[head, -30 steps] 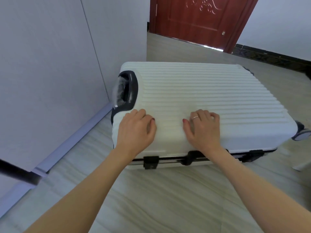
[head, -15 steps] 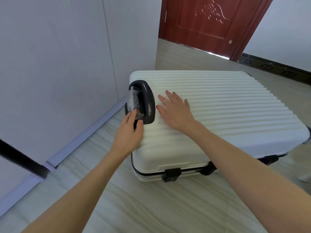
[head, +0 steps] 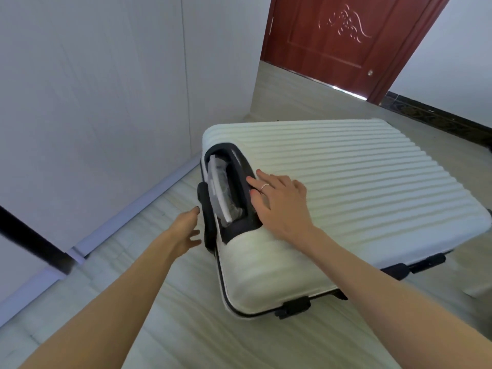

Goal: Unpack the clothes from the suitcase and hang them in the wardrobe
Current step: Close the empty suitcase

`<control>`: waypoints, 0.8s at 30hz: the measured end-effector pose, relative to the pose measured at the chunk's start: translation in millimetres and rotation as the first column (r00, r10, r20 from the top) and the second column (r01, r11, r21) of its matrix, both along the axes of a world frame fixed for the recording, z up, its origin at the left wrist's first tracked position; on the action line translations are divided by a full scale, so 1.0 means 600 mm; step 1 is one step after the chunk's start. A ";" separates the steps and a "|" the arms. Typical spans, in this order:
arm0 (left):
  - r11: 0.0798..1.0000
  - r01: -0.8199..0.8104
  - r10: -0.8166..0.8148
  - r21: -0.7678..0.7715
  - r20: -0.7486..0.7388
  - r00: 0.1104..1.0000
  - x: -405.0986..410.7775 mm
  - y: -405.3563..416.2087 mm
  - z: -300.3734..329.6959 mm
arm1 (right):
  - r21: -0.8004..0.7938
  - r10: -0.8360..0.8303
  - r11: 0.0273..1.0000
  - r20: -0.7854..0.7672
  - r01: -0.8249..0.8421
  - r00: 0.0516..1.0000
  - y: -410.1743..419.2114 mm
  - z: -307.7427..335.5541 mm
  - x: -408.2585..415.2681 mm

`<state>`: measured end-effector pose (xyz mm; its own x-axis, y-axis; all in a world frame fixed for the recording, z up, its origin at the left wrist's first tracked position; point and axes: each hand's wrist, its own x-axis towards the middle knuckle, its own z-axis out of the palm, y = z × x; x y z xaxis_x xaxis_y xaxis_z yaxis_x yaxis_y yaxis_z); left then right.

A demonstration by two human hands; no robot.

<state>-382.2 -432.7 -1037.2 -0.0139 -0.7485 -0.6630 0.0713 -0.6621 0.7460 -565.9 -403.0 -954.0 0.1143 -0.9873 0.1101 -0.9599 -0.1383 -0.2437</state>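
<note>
A white ribbed hard-shell suitcase [head: 359, 187] lies flat and closed on the pale floor. Its left end has a black recess [head: 234, 193] with a plastic-wrapped pull handle inside. My right hand [head: 279, 203] lies flat on the lid beside that recess, fingers straight, a ring on one finger. My left hand [head: 186, 230] hovers with spread fingers just left of the suitcase's end, close to a black side grip [head: 206, 219]; it holds nothing. Black latches [head: 295, 306] line the near edge. No clothes are visible.
White wardrobe panels [head: 106, 89] stand at the left with a pale plinth along the floor. A black bar [head: 32, 241] crosses the lower left. A red-brown door [head: 346, 38] is at the back, and dark skirting [head: 439, 115] runs along the right wall.
My view moved left around the suitcase. My left hand came off the handle recess and dropped beside the suitcase's end. My right hand slid a little toward the recess.
</note>
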 end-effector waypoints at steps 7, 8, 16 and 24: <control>0.996 -0.042 0.053 -0.075 0.159 0.986 -0.043 0.046 -0.016 | -0.211 0.014 0.977 0.084 0.004 0.996 0.013 -0.001 -0.007; 0.997 -0.018 0.030 -0.071 0.172 0.985 -0.046 0.051 -0.014 | -0.221 0.037 0.975 0.030 -0.030 0.999 0.014 -0.005 -0.005; 0.961 -0.193 0.227 0.198 -0.170 0.959 -0.031 0.076 0.043 | -0.042 0.013 0.999 -0.014 -0.013 1.000 0.018 0.005 -0.014; 0.922 -0.180 0.198 0.344 -0.017 0.980 -0.060 0.194 0.127 | 0.297 0.114 0.947 0.033 -0.118 0.993 0.104 0.116 -0.039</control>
<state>-418.5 -316.0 -961.2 0.0660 -0.4714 -0.8794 0.2513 -0.8451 0.4719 -589.2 -340.8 -884.7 0.2304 -0.9554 -0.1849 -0.9375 -0.1670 -0.3052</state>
